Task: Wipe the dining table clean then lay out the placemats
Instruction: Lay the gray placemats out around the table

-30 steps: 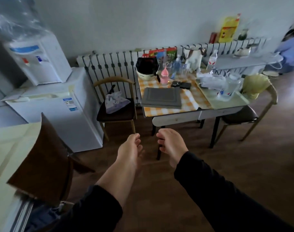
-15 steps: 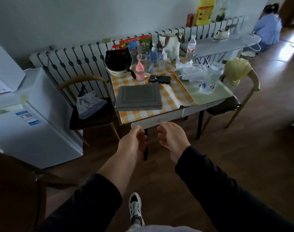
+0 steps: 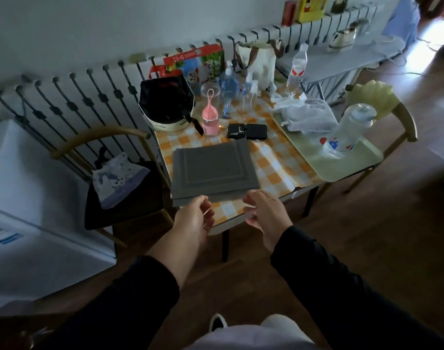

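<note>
Placemats (image 3: 213, 170), grey and stacked, lie on the checked cloth near the front left corner of the worktop (image 3: 279, 170), the lower edge of the stack close to the front edge; the left hand (image 3: 194, 218) is just before this edge, its grip loosely curled and holding nothing; the right hand (image 3: 265, 213) is beside it, a little apart, fingers also relaxed and bent, touching no thing that can be seen. A pale green tray (image 3: 339, 160) sits at the right edge of the worktop and hangs a little over it; on it stand a clear plastic bottle (image 3: 347, 132) and a folded grey cloth (image 3: 309, 116); behind the placemats lie a black wallet (image 3: 247, 131) and a pink bottle (image 3: 210, 120); a dark bag in a bowl (image 3: 166, 103) stands at the back left corner.
</note>
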